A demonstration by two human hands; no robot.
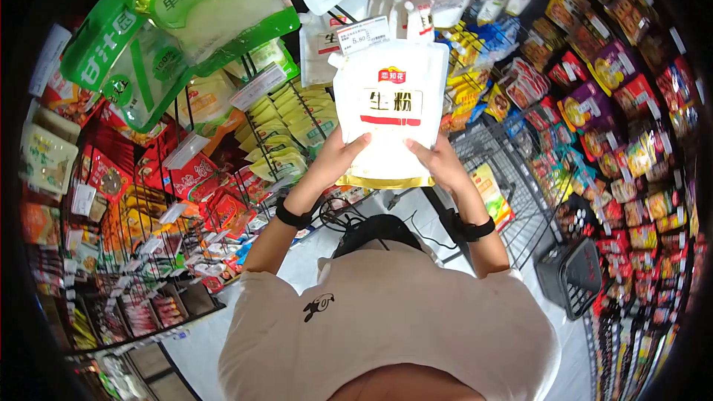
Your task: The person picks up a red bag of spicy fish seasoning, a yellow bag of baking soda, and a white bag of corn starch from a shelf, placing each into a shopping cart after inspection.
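Far left, and it's a packed rack [178,256]: red packets [194,178], orange ones beside them, price tags [260,87] jutting out along the wires. Above, big in the view, a green bag [160,44] with white lettering and a clear panel leans in at the top. Just right of that, rows of yellow sachets [286,122] hang close together.

Into the middle, and here's the left hand [343,154], black band [292,213] round the wrist, gripping the lower left side of a white pouch [390,108], thumb flat across the front. The pouch is up in front of the chest, upright, its face to the camera: red logo, boxed black characters, red stripe, gold strip along the bottom. A white tag [364,34] shows at its top edge, more white bags behind. Below, a pale shirt [401,312] with a small black drawing.

Over to the right hand [441,163], clamped on the pouch's lower right side, thumb in front too, another black band [475,230] on that wrist. Just beyond it, a wire cart [523,212] with a yellow-green packet [490,191]; then a dark basket [570,276]; and out at the far right, a wall of bright packets [594,108].
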